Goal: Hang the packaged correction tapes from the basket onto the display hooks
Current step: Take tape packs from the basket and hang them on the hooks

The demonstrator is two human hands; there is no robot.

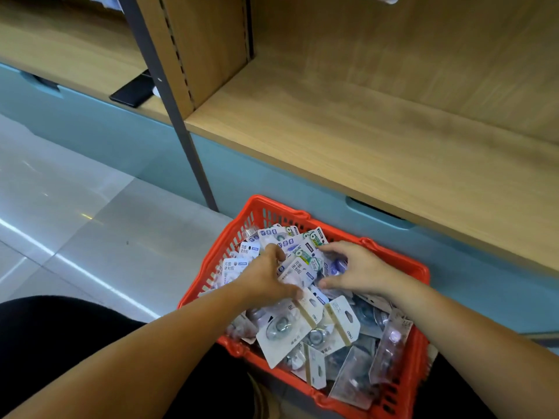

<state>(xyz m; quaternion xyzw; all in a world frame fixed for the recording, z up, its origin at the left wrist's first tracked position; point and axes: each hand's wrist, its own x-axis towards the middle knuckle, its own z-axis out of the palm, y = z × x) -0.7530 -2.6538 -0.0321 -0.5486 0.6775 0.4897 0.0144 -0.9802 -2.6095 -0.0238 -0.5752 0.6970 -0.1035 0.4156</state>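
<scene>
In the head view, a red plastic basket (272,204) stands on the pale, shiny floor (75,207), close in front of a light blue drawer front (272,182). Above this drawer front lies a wooden shelf (363,146). The basket is full of packaged correction tapes (338,322), which are thrown together in a loose heap. Some of them lie flat and others are tilted. Many are white cards with a clear blister, and those at the far side have blue and green print.

Both bare forearms reach from the lower edge into the basket. The left hand (266,276) is on the middle of the heap. Its fingers are curled down on the far side and its thumb is on the near side, so that it grips a small bunch of the packages between them. The right hand (354,270) is just beside it, on the same bunch. Its fingers are spread and bent over the cards and its thumb points toward the left hand. I cannot tell if it really holds a package or only rests on the heap.

A dark metal post (181,116) rises from the floor at the left end of the shelf. Behind it, a flat black object (133,90) lies on a lower wooden ledge. Dark clothing (45,328) fills the lower left corner.
</scene>
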